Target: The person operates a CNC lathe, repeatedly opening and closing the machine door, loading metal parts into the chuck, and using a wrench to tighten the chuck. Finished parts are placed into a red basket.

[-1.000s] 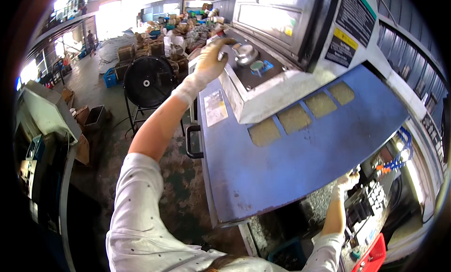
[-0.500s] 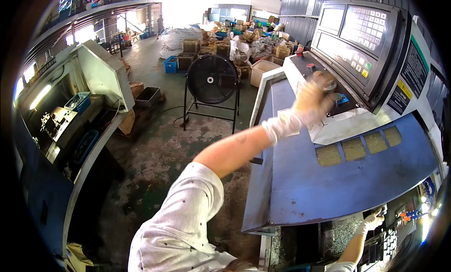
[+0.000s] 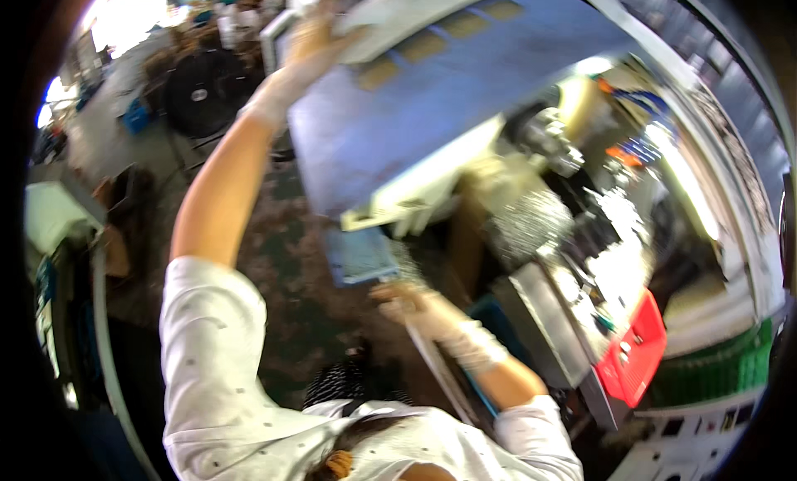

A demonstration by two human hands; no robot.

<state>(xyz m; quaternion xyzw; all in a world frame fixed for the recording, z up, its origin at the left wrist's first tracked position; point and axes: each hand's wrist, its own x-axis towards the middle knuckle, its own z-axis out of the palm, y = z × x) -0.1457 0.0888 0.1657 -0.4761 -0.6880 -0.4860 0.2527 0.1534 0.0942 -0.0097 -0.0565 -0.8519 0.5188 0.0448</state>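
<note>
My left arm reaches up to the top of the view, where my left hand (image 3: 312,43) is at the upper edge of the blue machine door (image 3: 465,83). That hand wears a pale glove and is smeared by motion, so its fingers do not show clearly. Lower down, my right hand (image 3: 422,308), also in a pale glove, is over a narrow pale rail (image 3: 440,369) at the machine's front. Its blurred fingers point left, just below a light-blue panel (image 3: 361,255). I cannot make out anything held in either hand.
Inside the lit machine are metal tooling (image 3: 552,141), a heap of shiny metal chips (image 3: 531,219) and orange-blue coolant hoses (image 3: 631,153). A red basket (image 3: 635,348) and a green crate (image 3: 714,369) are at right. A black fan (image 3: 207,91) stands at upper left.
The view has swung right and down. The machine's inside is now exposed beneath the blue door. My right hand has come from the far lower right to the rail; my left has left the control buttons.
</note>
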